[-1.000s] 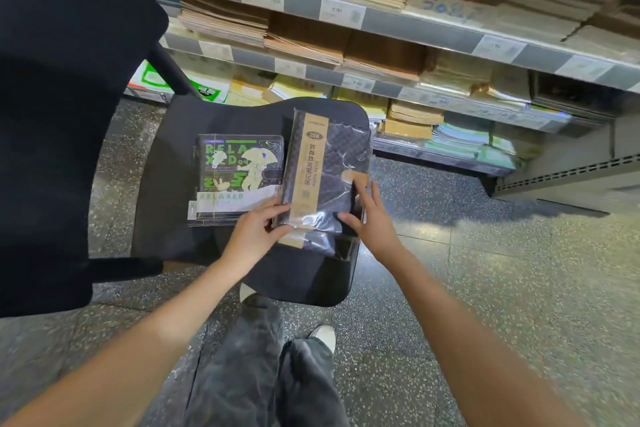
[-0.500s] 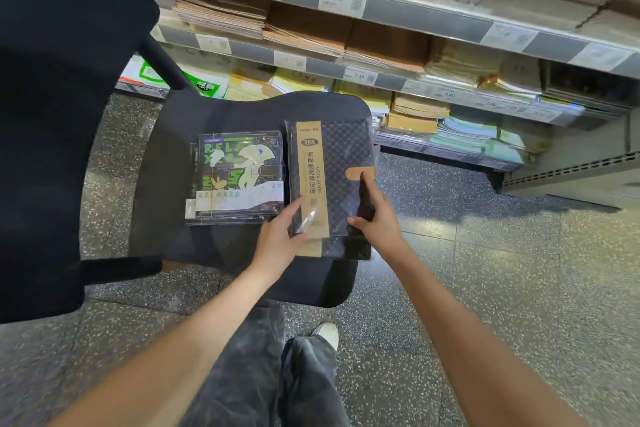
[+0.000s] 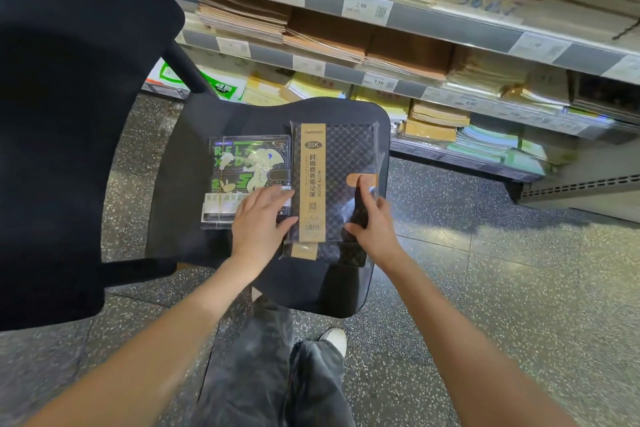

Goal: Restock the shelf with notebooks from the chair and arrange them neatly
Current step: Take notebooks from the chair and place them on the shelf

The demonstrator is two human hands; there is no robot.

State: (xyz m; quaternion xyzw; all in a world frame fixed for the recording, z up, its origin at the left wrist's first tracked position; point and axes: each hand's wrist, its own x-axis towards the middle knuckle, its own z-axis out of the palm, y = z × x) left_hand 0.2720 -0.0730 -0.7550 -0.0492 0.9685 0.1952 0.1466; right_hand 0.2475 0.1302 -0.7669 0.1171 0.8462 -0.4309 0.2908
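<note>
Stationery aisle, chair seat [image 3: 221, 121]: right hand [image 3: 375, 222] pinches the checked notebook [image 3: 341, 184], long axis pointing away; left hand [image 3: 261, 222] flat beside it.

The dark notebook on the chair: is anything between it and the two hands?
Nothing visible. The left hand rests at the left edge of the dark notebook, and the right hand holds its right side.

Black chair seat [image 3: 194, 191], centre: green-printed notebook [image 3: 247, 170] at 9 o'clock under left hand [image 3: 259, 225]; wrapped dark checked notebook [image 3: 341, 180] pinched by right hand [image 3: 372, 222]; stocked shelves [image 3: 450, 28] at 12 o'clock.
</note>
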